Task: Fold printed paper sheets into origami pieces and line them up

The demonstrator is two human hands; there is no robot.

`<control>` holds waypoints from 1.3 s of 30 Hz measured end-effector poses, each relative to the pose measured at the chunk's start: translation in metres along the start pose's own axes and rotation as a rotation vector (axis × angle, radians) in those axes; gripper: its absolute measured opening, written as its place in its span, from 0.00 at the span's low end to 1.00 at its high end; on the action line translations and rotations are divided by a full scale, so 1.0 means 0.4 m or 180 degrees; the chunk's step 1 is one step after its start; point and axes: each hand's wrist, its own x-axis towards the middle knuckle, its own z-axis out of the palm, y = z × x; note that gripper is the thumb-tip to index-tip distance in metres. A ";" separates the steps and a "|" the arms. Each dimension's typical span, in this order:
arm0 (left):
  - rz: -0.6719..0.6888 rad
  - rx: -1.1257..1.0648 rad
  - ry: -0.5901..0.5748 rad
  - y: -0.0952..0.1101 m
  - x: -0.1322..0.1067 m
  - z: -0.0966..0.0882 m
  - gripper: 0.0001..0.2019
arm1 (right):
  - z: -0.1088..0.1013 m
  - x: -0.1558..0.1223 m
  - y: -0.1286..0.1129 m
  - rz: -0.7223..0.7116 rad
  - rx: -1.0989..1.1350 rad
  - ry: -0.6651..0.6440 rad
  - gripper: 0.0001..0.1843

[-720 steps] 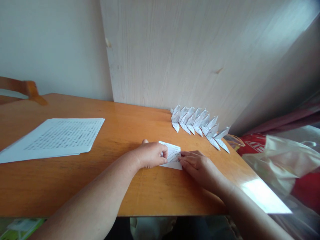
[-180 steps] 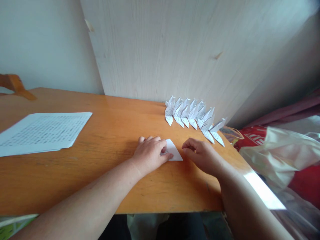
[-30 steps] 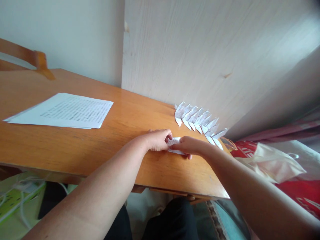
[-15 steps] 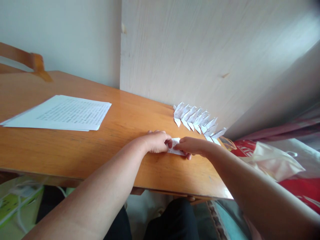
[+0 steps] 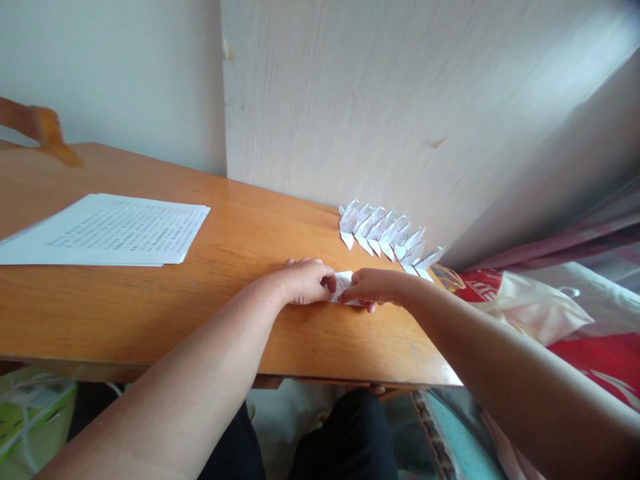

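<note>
A small folded piece of printed paper (image 5: 342, 283) lies on the wooden table (image 5: 240, 233) between my two hands. My left hand (image 5: 309, 281) grips its left end, thumb and fingers curled in. At its right end my right hand (image 5: 373, 287) is closed on the paper, the thumb side pressing its face and a fingertip showing below the near edge. The hands partly hide the paper, so its full shape does not show. Behind my right hand stands a row of several folded paper pieces (image 5: 383, 230) with upright points.
A stack of printed sheets (image 5: 125, 230) lies on the table to the left. Red and whitish bags (image 5: 540, 300) sit off the table's right end. A pale board (image 5: 320, 100) rises behind the table, and a wooden chair part (image 5: 47, 127) shows at the far left.
The whole view has shifted slightly, so everything appears a little further left. Both hands stay on the folded paper, with hardly any change in their grip.
</note>
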 end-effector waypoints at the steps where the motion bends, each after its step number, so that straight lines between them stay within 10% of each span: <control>1: -0.0005 -0.0003 -0.0003 0.000 0.000 0.000 0.13 | -0.003 -0.001 0.001 0.0039 -0.0064 0.0006 0.13; 39: 0.0016 -0.0070 0.0098 -0.023 0.012 0.020 0.11 | -0.011 -0.048 0.126 0.0123 0.0746 -0.0013 0.06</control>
